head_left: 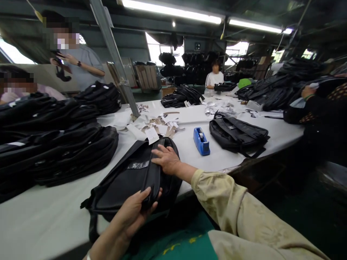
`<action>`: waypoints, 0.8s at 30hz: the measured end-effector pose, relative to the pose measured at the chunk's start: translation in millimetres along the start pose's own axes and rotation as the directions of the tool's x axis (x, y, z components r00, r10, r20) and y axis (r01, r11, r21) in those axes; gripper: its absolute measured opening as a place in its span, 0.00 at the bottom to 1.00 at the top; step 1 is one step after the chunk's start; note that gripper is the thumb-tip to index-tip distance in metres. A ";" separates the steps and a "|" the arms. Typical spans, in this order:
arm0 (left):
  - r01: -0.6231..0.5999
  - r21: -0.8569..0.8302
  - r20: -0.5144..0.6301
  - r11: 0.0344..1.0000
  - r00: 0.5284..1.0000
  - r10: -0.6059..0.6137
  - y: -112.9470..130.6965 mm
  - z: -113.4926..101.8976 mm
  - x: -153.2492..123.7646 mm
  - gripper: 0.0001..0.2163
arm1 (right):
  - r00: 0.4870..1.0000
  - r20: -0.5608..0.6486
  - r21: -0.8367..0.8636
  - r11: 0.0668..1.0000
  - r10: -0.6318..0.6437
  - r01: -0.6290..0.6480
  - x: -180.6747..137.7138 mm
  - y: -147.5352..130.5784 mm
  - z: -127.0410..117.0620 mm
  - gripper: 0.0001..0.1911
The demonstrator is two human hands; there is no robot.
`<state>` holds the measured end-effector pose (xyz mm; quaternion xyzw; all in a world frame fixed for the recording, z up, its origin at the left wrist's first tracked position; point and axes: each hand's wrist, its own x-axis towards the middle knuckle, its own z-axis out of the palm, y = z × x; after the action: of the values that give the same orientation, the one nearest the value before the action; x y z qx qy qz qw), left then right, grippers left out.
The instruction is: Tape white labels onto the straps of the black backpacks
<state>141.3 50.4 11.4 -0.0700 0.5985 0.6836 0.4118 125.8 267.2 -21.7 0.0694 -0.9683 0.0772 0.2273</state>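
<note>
**Holding a black bag at the table edge**

Gripping the near end of the bag (pixel 130 180), the left hand (pixel 134 213) had its fingers curled together over the bag's edge, thumb on top, clamped on the fabric. The right hand (pixel 168 159) lay flat on the bag's far half, fingers spread apart and pressing down rather than clasping anything. The bag itself lay on the white table (pixel 40 216), its near end hanging slightly over the table's front edge.

Just beyond the bag sat a blue tape dispenser (pixel 201 141), and past that a second bag (pixel 237 134) lying flat. A tag (pixel 151 134) touched the bag's far end, with loose paper scraps (pixel 159 121) behind it. Left of the bag rose a stack of bags (pixel 54 144) (all black, piled several high). Other people stood or sat well beyond the bag, around the table's far sides.
</note>
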 end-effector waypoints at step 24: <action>0.192 0.016 0.156 0.981 0.969 -0.192 29.3 -23.5 71.0 0.28 | 0.778 0.251 0.584 0.551 0.576 -0.596 -52.1 30.6 34.7 0.07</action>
<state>66.8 65.5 -14.5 -0.0733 0.5548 0.6438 0.5219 151.9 296.0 -79.5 -0.1833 -0.8532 0.4688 0.1366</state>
